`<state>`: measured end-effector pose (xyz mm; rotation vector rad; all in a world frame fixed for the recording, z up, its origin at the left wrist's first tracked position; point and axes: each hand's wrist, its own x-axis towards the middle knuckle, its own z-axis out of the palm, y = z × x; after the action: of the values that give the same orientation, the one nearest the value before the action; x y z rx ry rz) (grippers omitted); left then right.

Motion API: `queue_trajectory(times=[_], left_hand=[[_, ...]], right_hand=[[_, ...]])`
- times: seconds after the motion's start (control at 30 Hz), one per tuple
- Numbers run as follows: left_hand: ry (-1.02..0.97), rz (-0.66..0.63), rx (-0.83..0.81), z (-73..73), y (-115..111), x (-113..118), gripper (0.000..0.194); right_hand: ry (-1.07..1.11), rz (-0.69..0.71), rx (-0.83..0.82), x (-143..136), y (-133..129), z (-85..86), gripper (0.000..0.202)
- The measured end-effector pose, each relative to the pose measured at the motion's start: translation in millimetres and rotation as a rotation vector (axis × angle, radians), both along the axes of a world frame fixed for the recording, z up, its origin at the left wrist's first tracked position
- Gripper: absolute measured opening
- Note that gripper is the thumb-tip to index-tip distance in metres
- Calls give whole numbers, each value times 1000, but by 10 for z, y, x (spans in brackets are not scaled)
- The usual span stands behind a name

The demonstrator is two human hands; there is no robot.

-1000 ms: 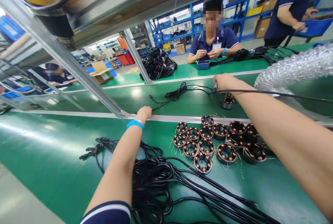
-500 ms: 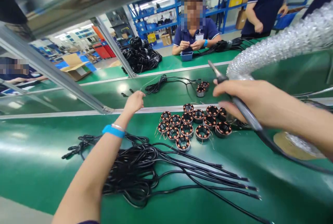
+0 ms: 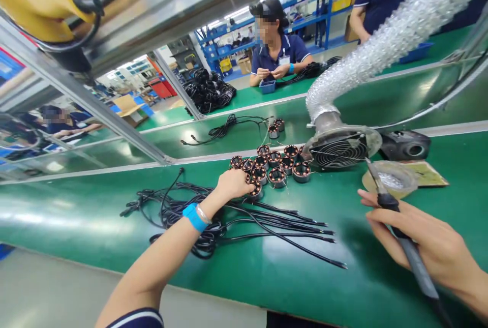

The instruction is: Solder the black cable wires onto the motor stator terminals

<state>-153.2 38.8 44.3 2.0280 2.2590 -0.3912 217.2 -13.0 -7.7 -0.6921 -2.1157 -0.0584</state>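
Note:
My right hand [image 3: 423, 231] holds a soldering iron [image 3: 406, 246], its tip pointing up and left near a shallow bowl [image 3: 389, 179] of silvery material. My left hand [image 3: 234, 185] reaches over black cables to the lower left of a cluster of ring-shaped copper-wound coils [image 3: 277, 177]. Its fingers are closed at the front coil, and whether they grip it or something thin is hidden. Below and left of the coils lies a pile of black cables [image 3: 267, 224], their stripped ends pointing right. Two more coils [image 3: 273, 131] stand behind the metal rail, beside a loose cable [image 3: 224, 127].
A round fan grille [image 3: 339, 152] with a silver duct [image 3: 354, 63] stands behind the bowl, beside a black device [image 3: 407, 146]. A metal post [image 3: 114, 119] slants at left. Across the bench a person [image 3: 278, 53] handles small parts over a blue tray [image 3: 267, 87].
My left hand has moved from behind the rail down to the front coils. My right hand has lowered with the iron, and the view has shifted, showing the fan and bowl.

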Motion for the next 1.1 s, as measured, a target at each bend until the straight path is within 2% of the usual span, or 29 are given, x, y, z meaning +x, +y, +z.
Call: queue_trajectory(times=[0.1,0.23,0.3,0.37,0.43,0.57,0.67,0.77,0.9,1.0,1.1], left_hand=[[21,-2,-20,101,-42,-8,32],[54,-38,22,410,-283,69,33],[35,-74,75,532,-409,226,33],[-26,-164,110,550,-489,494,30],[-85,-297,94,448,-496,849,27],[-166,-476,41,83,-336,1570,25],[-242,-524,41,-67,-233,1868,29],[-415,-531,59,-47,-231,1845,35],[-650,-376,50,-42,-332,1546,28],[-816,-323,-64,-181,-442,1403,31],[-1021,-280,-227,-327,-542,1383,35]], right_hand=[[67,-35,12,66,-69,-65,17],[152,-71,-9,114,-157,-122,21],[201,-107,-36,113,-190,-132,22],[235,-146,-71,101,-208,-133,23],[242,-183,-102,96,-212,-141,22],[232,-234,-224,152,-224,-206,22],[215,-160,-413,214,-266,-272,33],[167,-99,-512,215,-301,-307,42],[129,-48,-530,113,-276,-305,48],[113,-11,-536,35,-266,-292,46],[87,-10,-550,4,-333,-289,44]])
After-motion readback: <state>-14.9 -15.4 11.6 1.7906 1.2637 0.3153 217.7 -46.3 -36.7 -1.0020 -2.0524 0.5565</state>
